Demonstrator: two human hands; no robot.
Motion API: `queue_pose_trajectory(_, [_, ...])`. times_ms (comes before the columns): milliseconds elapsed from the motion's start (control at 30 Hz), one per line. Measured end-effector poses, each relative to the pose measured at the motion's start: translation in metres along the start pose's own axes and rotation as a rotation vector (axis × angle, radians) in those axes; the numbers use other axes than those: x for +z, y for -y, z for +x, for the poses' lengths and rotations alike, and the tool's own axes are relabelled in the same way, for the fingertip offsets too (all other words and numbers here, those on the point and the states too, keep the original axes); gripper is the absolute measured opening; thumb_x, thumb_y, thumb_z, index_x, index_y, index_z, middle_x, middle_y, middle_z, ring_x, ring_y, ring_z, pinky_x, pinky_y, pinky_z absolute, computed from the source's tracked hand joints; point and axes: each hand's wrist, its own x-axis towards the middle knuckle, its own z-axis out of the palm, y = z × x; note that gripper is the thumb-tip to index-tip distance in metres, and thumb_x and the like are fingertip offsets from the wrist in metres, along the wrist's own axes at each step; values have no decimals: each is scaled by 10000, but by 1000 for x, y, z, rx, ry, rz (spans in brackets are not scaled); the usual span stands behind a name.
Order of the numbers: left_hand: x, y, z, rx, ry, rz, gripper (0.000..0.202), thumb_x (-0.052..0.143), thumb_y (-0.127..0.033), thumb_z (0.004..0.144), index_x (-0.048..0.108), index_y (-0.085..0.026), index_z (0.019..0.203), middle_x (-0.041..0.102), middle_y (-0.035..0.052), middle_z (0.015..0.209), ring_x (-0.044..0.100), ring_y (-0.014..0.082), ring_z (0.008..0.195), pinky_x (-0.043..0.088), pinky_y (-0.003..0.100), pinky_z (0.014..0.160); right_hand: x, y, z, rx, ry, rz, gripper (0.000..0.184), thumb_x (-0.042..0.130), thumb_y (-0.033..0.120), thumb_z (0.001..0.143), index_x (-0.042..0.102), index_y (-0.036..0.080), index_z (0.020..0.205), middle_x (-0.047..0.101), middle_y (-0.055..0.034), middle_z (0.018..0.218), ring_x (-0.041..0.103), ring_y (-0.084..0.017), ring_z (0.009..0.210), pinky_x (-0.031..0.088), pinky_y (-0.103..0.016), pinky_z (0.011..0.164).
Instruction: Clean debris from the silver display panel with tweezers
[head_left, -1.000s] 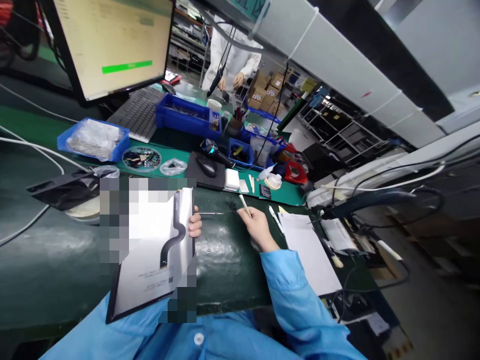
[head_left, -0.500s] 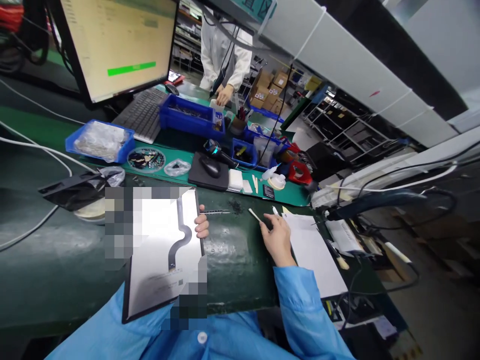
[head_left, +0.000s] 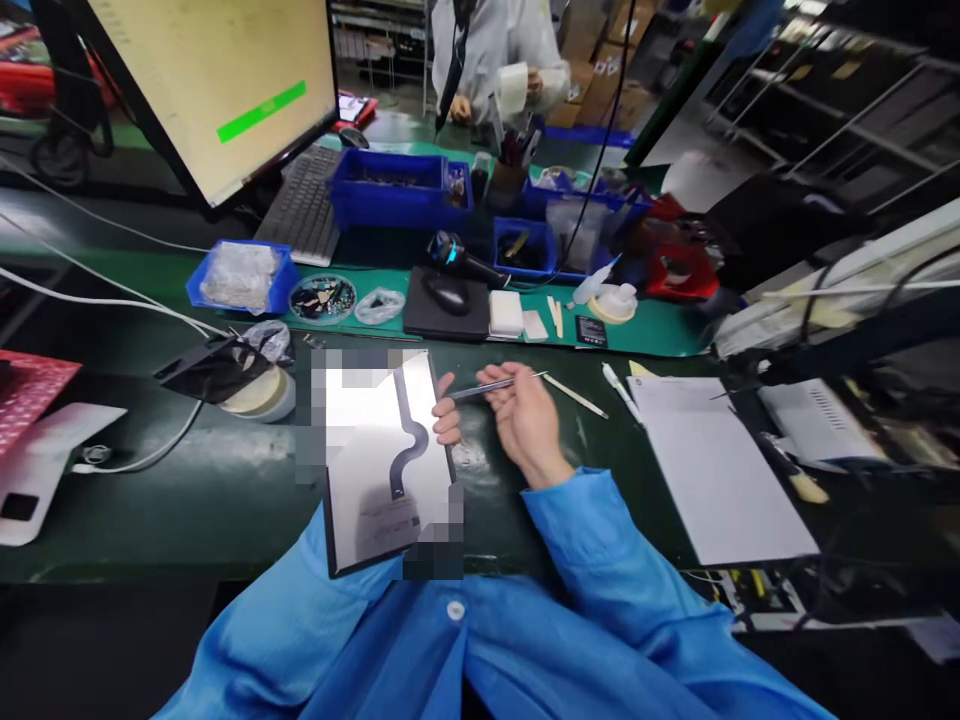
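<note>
My left hand [head_left: 448,415] is closed on the edge of a thin flat display panel [head_left: 375,455], its fingers curled round the right side. The panel has a white reflective back, a dark frame and a curved dark ribbon cable [head_left: 411,435]; parts around it are blurred out. Metal tweezers [head_left: 480,388] reach from by my left fingers across to my right hand [head_left: 529,420], which is closed round them, palm partly turned up. A thin pale stick [head_left: 576,395] lies on the bench just right of my right hand.
A monitor [head_left: 217,90] and keyboard [head_left: 300,210] stand at the back left. Blue bins [head_left: 390,205], a scanner [head_left: 465,262] and a mouse [head_left: 448,293] line the back. Paper [head_left: 712,460] and a pen [head_left: 619,390] lie right; a co-worker [head_left: 495,50] stands opposite.
My right hand has put the pale stick down on the bench and moved left to take hold of the tweezers. The view has shifted; my left hand still holds the panel.
</note>
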Motion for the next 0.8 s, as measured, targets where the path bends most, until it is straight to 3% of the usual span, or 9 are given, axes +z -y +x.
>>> queue_pose_trajectory(67, [2, -8, 0, 40, 77, -12, 396, 355, -236, 1064, 594, -182, 1376, 519, -2, 707, 435, 103, 536, 384, 207, 483, -12, 10, 7, -67, -78, -7, 377, 566, 616, 960, 551, 240, 992, 638, -1, 767, 645, -151, 642, 580, -301, 645])
queue_pose_trajectory(100, [3, -12, 0, 76, 111, -16, 420, 334, -208, 1060, 580, -186, 1399, 500, -8, 696, 422, 103, 531, 371, 202, 480, -17, 14, 7, -53, -54, -24, 352, 586, 595, 956, 566, 247, 1007, 565, 39, 684, 545, -119, 521, 514, -252, 528])
queue_pose_trajectory(200, [7, -21, 3, 202, 119, 6, 422, 319, -194, 1066, 599, -201, 1382, 477, -15, 694, 415, 100, 541, 376, 189, 498, -25, 17, -10, 175, 211, -125, 355, 720, 554, 879, 632, 228, 990, 393, 102, 539, 286, -74, 387, 232, -199, 360])
queue_pose_trajectory(300, [8, -26, 5, 292, 78, 48, 413, 293, -221, 1086, 653, -193, 1286, 465, -12, 695, 398, 97, 543, 370, 181, 498, -21, 11, -35, 450, 541, -236, 437, 790, 550, 809, 701, 174, 1014, 536, 58, 609, 271, -50, 401, 170, -208, 362])
queue_pose_trajectory(367, [7, -29, 7, 349, 63, 72, 415, 287, -253, 1091, 666, -188, 1246, 477, -4, 715, 406, 99, 563, 377, 181, 510, -16, 8, -49, 548, 657, -256, 481, 793, 541, 805, 714, 158, 1086, 607, 26, 702, 275, -41, 415, 166, -215, 365])
queue_pose_trajectory(467, [8, -33, 11, 373, 44, 86, 401, 307, -294, 1084, 652, -189, 1259, 494, 4, 728, 421, 109, 589, 384, 191, 525, -10, 5, -60, 603, 687, -225, 442, 831, 496, 769, 715, 151, 1019, 508, 71, 600, 256, -45, 426, 170, -220, 386])
queue_pose_trajectory(600, [18, -34, 20, 238, 0, 78, 360, 334, -275, 1066, 638, -189, 1239, 495, -2, 694, 414, 115, 560, 374, 218, 525, -9, 3, -64, 583, 654, -184, 387, 838, 508, 749, 656, 174, 820, 372, 98, 522, 277, -65, 451, 191, -227, 419])
queue_pose_trajectory(700, [25, -21, 24, 198, -38, 91, 305, 369, -276, 1049, 650, -197, 1138, 521, 11, 710, 443, 124, 571, 393, 243, 555, -11, 4, -63, 537, 635, -130, 401, 810, 546, 770, 633, 188, 807, 354, 95, 515, 300, -80, 466, 210, -233, 442])
queue_pose_trajectory(800, [27, 0, 22, 178, 27, 118, 291, 393, -338, 1034, 642, -188, 1026, 497, 9, 709, 452, 125, 567, 420, 260, 576, -12, 5, -61, 463, 594, -114, 408, 787, 563, 794, 622, 190, 807, 400, 75, 548, 369, -100, 517, 264, -240, 484])
